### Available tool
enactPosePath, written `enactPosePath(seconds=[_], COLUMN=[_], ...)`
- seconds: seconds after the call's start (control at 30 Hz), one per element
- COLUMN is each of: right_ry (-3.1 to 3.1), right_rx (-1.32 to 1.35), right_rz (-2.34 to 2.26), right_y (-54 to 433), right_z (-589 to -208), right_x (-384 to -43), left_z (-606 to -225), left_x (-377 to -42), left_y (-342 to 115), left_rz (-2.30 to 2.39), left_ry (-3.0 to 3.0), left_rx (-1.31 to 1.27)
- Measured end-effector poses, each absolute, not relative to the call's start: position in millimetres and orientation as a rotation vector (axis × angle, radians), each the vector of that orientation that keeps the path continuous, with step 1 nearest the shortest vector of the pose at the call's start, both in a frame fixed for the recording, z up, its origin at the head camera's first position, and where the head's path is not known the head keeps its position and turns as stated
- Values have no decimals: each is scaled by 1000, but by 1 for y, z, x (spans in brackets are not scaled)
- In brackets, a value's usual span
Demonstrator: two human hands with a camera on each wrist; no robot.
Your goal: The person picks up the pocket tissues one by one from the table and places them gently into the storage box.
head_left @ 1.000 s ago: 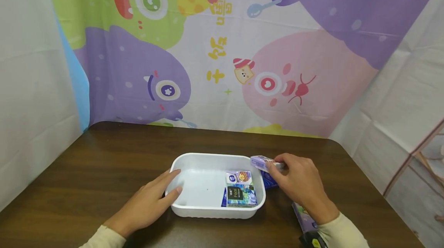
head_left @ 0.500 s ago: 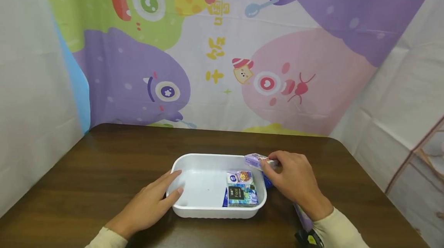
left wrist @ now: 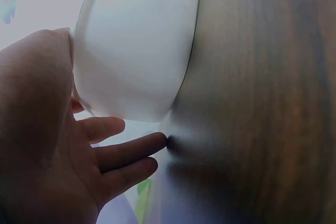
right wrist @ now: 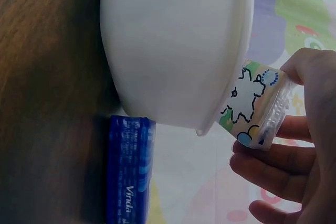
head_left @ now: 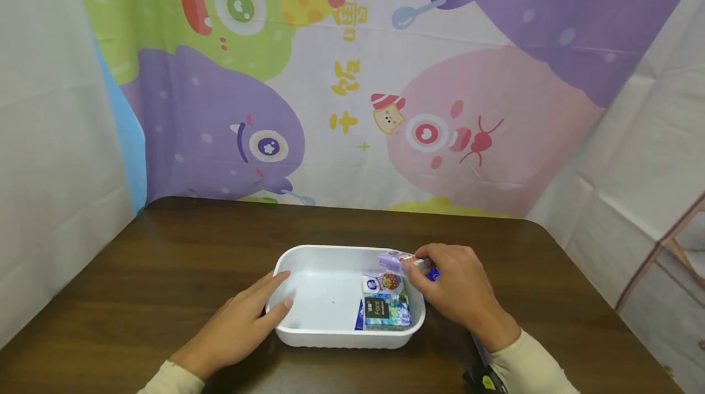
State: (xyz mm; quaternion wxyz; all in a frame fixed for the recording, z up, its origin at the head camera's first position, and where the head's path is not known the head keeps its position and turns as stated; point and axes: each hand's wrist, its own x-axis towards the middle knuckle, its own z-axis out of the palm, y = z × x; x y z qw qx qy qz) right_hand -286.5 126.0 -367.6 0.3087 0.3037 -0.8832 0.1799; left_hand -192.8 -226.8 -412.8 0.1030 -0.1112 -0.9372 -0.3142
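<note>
My right hand point(head_left: 457, 287) pinches a pocket tissue pack point(head_left: 392, 261) between thumb and fingers, over the far right rim of a white plastic basin point(head_left: 352, 338). In the right wrist view the end of this tissue pack point(right wrist: 247, 103) shows a white cartoon animal, and clear wrap shines along its side. Inside the basin's right end lie a purple-and-white tissue pack point(head_left: 382, 282) and a blue-green "Face" tissue pack point(head_left: 392, 311), with a dark blue edge beside it. At the left end, my left hand point(head_left: 237, 323) rests on the rim, index finger and thumb lying over it, other fingers point(left wrist: 131, 150) loosely spread outside.
A blue "Vinda" tissue pack point(right wrist: 128, 171) lies on the table right of the basin, mostly hidden by my right hand in the head view. Beneath the right wrist a purple pack point(head_left: 482, 351) barely shows beside a black-and-yellow wrist device point(head_left: 487, 380). A cartoon-printed cloth point(head_left: 341, 186) hangs behind the table.
My right hand has carried the tissue pack leftward, from beside the basin to over its far right rim. The left hand stays on the basin's left rim.
</note>
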Motion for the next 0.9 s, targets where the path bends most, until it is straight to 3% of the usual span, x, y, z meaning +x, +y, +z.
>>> enactPosePath(seconds=[0.9], right_ry=[-2312], right_rx=[901], right_rz=[462], right_y=[113], right_z=[-375], right_x=[-292], left_z=[-412], left_x=[-193], left_y=[-227], left_rz=[-944], left_ry=[-2791], left_rx=[-308])
